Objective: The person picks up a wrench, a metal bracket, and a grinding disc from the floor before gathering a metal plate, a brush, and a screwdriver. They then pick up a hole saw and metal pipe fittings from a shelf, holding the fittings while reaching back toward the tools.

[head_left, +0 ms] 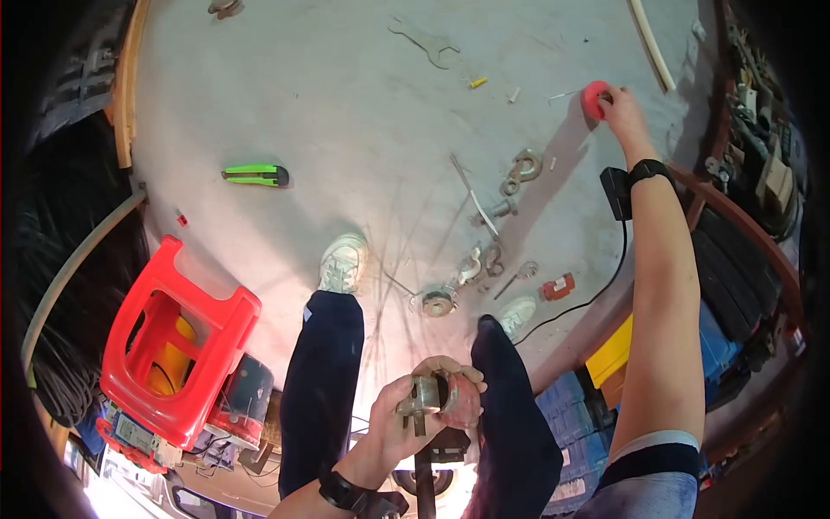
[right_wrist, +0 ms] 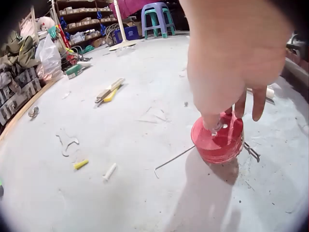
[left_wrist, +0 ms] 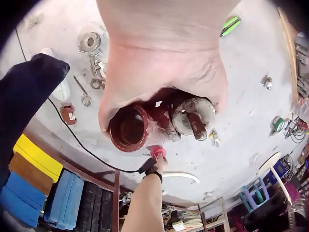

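Note:
The left hand (head_left: 393, 424) grips a metal fitting with a round silvery part (head_left: 421, 395) and a red, worn round part (head_left: 462, 402). From the left wrist view, the fitting's red hollow end (left_wrist: 129, 127) and its silvery end with a rusty stub (left_wrist: 193, 117) show under the palm. Reaching far out over the floor, the right hand (head_left: 621, 111) has its fingers on a round red piece (head_left: 595, 101). In the right wrist view the thumb and a finger of the right hand (right_wrist: 231, 72) pinch the red piece (right_wrist: 217, 140) at its top.
A hook (head_left: 527, 163), bolts and a round metal part (head_left: 438, 303) lie near the feet. A green cutter (head_left: 255, 175) and red stool (head_left: 177, 346) are at the left. Beside the red piece lies a thin bent rod (right_wrist: 174, 161). A black cable (head_left: 596, 294) hangs from the right wrist.

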Motion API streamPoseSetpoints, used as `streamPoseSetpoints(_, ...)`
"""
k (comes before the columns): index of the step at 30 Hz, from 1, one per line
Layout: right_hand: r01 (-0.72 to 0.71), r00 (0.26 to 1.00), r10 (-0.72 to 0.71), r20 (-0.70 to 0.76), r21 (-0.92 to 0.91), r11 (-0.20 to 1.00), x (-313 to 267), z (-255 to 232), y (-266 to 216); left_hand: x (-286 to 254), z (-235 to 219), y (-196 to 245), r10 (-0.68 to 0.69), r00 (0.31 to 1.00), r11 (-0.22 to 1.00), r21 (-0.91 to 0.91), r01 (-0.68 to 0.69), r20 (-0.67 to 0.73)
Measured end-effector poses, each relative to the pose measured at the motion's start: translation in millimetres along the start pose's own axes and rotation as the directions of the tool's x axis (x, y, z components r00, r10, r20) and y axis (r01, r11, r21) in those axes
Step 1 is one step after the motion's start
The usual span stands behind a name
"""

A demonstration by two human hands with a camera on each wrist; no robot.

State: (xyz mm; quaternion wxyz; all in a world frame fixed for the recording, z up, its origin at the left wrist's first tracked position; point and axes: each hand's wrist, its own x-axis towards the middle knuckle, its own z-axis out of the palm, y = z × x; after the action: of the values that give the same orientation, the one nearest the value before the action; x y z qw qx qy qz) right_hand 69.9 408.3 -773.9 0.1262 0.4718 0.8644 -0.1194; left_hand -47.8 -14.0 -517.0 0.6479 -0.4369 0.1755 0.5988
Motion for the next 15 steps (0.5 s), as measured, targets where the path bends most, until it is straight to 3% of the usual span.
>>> streamPoseSetpoints(3,0.0,0.999,0.004,0.032,-0.116,0.993,3,7,4,7,2,0,0.001,1.0,1.0,0.01,-0.001,0.026)
streamPoseSetpoints(5,-0.07,0.995,0.093,-0.046,0.363,0.929,-25,11,10,9,7,-5,-0.005,1.0,1.0,-0.013,0.006,0.021)
streamPoseSetpoints(6,-0.216,0.972,0.221,0.076,0.649,0.73,-46,8,11,11,9,-7,-0.01,1.0,1.0,-0.001,0.01,0.009)
streamPoseSetpoints(7,-0.342,0.927,0.299,0.226,0.836,0.428,-72,-1,5,11,5,-11,-0.018,1.0,0.999,0.045,0.017,0.019)
streamPoseSetpoints(8,-0.362,0.91,0.261,0.322,0.924,0.124,-98,-5,9,12,1,-14,-0.026,0.999,0.996,0.092,0.023,0.034)
streamPoseSetpoints(9,-0.36,0.898,0.195,0.395,0.913,-0.192,-127,-14,9,12,-1,-14,-0.041,0.996,0.99,0.137,0.03,0.081)
streamPoseSetpoints(10,-0.327,0.916,0.076,0.393,0.844,-0.424,-160,-28,7,9,-1,-17,-0.057,0.993,0.991,0.124,0.044,0.105)
streamPoseSetpoints(11,-0.293,0.881,0.105,0.462,0.706,-0.645,-190,-52,-6,0,0,-22,-0.054,0.997,0.993,0.111,0.047,0.062)
streamPoseSetpoints(13,-0.303,0.761,0.175,0.625,0.581,-0.755,-247,-96,-14,-21,13,-29,-0.059,0.998,0.987,0.149,0.054,0.028)
streamPoseSetpoints(14,-0.343,0.598,0.198,0.776,0.472,-0.812,-267,-143,-30,-35,17,-32,-0.078,0.997,0.985,0.155,0.081,-0.024)
streamPoseSetpoints(15,-0.302,0.869,-0.099,0.485,0.362,-0.882,-299,-141,-12,-48,31,-35,-0.119,0.992,0.98,0.167,0.111,0.039)
